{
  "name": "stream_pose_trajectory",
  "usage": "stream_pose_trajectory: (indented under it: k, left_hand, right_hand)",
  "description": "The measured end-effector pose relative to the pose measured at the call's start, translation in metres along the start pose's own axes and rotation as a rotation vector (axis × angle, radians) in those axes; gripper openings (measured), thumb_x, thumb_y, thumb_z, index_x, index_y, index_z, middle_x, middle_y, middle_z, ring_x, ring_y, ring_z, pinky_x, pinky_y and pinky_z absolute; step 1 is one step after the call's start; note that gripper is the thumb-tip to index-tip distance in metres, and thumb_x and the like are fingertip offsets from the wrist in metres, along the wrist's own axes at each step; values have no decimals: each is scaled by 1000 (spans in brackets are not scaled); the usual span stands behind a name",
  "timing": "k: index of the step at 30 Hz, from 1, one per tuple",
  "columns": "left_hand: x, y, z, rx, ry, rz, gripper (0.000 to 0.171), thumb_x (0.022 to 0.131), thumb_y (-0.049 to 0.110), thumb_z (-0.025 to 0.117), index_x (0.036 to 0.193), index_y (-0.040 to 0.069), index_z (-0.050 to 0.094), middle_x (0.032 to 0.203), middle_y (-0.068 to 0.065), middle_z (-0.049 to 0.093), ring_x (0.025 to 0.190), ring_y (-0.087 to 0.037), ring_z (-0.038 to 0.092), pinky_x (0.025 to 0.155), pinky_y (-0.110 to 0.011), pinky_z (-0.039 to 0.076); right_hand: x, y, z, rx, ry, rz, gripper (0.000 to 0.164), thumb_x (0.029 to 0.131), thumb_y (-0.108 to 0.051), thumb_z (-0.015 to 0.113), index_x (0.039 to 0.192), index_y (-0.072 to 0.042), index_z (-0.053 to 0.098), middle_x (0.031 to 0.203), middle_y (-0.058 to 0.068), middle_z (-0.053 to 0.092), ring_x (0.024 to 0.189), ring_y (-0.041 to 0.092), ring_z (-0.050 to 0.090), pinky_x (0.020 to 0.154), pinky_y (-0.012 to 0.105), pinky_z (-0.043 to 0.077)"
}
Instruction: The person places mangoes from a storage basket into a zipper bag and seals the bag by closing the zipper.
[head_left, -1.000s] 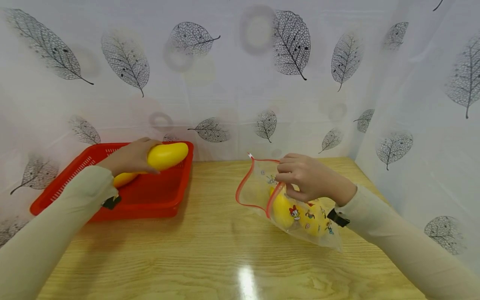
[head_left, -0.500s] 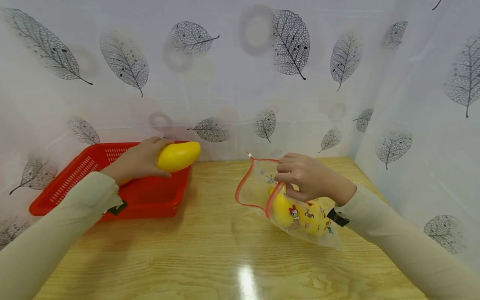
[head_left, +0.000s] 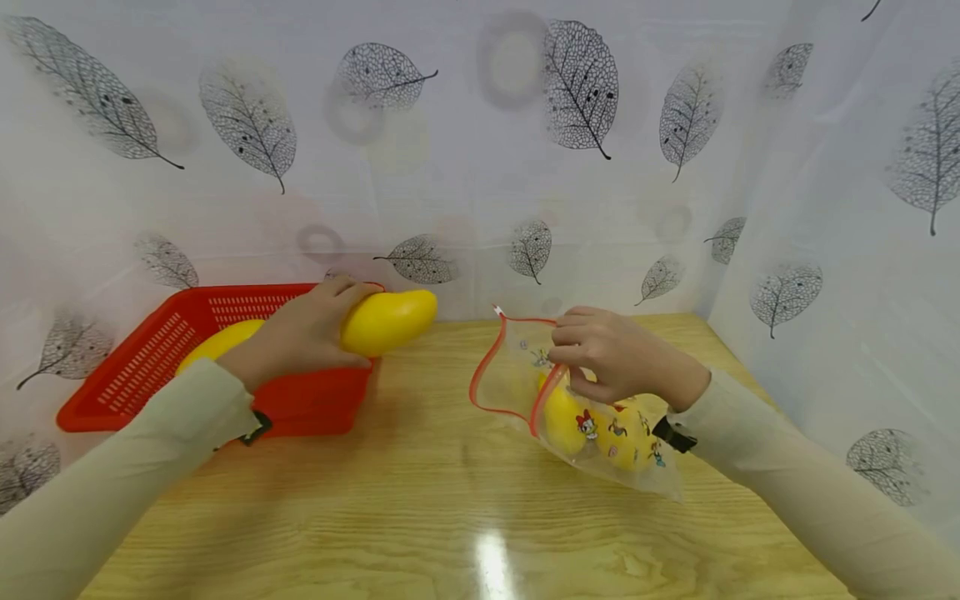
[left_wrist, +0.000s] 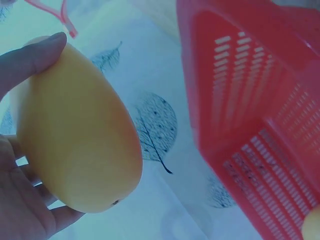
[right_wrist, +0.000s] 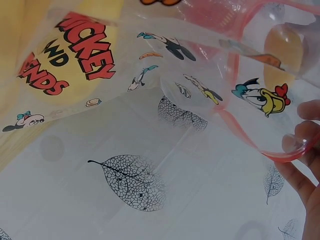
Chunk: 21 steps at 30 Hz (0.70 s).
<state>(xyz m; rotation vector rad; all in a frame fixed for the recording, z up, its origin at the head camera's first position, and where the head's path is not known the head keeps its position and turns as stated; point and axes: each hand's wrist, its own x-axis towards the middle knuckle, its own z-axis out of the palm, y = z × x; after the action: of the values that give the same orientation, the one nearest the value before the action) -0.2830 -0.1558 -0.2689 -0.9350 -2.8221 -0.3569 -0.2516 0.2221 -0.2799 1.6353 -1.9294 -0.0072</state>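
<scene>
My left hand (head_left: 307, 329) grips a yellow mango (head_left: 392, 322) just past the right end of the red basket (head_left: 318, 404). In the left wrist view the thumb lies over one end of this mango (left_wrist: 80, 130), with the fingers beneath it. A second mango (head_left: 219, 340) lies in the basket, partly behind my left forearm. My right hand (head_left: 622, 357) pinches the red-edged mouth of a clear zip bag (head_left: 497, 379), which gapes toward the left. Cartoon prints cover the bag, and yellow fruit (head_left: 562, 421) shows inside. Right fingers (right_wrist: 300, 172) hold its rim in the right wrist view.
A wood-grain table (head_left: 420, 517) carries the basket at left and the bag at right. Behind stands a white sheet (head_left: 465, 167) printed with dark leaves, and it continues along the right side. A white zip slider (head_left: 498, 310) tops the bag's far corner.
My left hand has carried the mango rightward, from over the basket to beyond its right rim. The mango left in the basket shows more. My right hand and the bag have stayed put.
</scene>
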Motion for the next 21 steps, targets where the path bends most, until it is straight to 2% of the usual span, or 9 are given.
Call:
stream_pose_trajectory:
  k: [6,21]
  left_hand:
    - [0,15,2,2,19,60,83,67,29,82,137,11,43,131,-11,48,106,-30,54,91,-52,49]
    - [-3,43,5,19,63,168,86,63,34,86,135,10,45,131,-9,50,106,-28,55,92,-48,49]
  right_hand:
    - [0,0,0,-1,-1,-5,6,67,-8,46,70,-13,50,62,-2,38,59,12,31,63,29,37]
    - [1,0,0,12,6,5,8,66,-7,45,70,-13,50,62,-2,38,59,11,31,62,29,37]
